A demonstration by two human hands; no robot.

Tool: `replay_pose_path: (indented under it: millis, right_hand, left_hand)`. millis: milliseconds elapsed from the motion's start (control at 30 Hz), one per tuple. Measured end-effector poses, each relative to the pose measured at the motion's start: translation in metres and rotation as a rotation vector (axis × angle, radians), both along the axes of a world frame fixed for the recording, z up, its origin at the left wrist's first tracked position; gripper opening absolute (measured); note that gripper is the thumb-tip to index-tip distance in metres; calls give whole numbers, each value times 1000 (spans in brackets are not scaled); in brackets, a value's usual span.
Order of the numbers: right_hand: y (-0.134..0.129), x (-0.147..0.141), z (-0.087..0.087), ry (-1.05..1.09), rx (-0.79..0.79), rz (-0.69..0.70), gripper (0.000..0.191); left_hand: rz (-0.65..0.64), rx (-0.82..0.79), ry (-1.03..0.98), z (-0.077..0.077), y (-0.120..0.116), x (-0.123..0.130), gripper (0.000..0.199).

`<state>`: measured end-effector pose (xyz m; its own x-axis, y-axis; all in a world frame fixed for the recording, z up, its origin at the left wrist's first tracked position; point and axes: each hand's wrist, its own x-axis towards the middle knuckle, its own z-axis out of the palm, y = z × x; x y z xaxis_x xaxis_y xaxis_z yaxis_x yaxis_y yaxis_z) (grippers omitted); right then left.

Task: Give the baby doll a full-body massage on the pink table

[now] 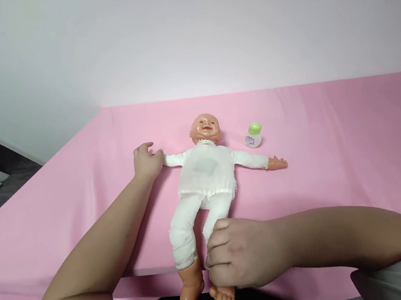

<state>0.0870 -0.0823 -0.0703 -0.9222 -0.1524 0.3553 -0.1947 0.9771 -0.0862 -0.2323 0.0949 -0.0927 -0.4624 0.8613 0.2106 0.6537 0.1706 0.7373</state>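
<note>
A baby doll with a white cloth body and a bare plastic head lies on its back, feet toward me. My right hand is wrapped round the doll's lower leg on the right, covering the ankle; its toes show below my fingers. At the doll's left-side arm, my left hand closes over the end of the sleeve and hides the doll's hand there. The doll's other arm stretches out to the right, untouched. Its other foot hangs past the table's front edge.
A small clear bottle with a green cap lies to the right of the doll's head. Pink cloth covers the table, which meets a white wall at the back. My clothed lap is close to the front edge.
</note>
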Motion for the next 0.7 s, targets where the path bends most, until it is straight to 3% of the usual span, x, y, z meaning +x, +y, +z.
replay_pose_path:
  millis: [133, 267, 367, 467, 533, 600, 700]
  right_hand:
    - [5, -1, -1, -34, -192, 31, 34]
    - [19, 3, 9, 98, -478, -66, 21]
    - [36, 11, 22, 211, -680, -306, 16]
    - [57, 22, 29, 275, -839, -682, 11]
    - [71, 31, 27, 255, -839, -961, 15]
    - [82, 40, 23, 120, -753, -1164, 31]
    - [91, 50, 15, -103, -680, -1268, 56]
  left_hand:
    - [-18, 46, 237, 9, -13, 13, 57]
    - [-139, 229, 332, 17, -31, 36, 48]
    - [-334, 262, 293, 25, -43, 60, 44]
    - [-488, 183, 228, 33, -50, 88, 49]
    - [-539, 87, 215, 37, -54, 107, 55]
    - [-556, -5, 232, 39, -57, 123, 62]
    - [-546, -60, 243, 37, -62, 136, 68]
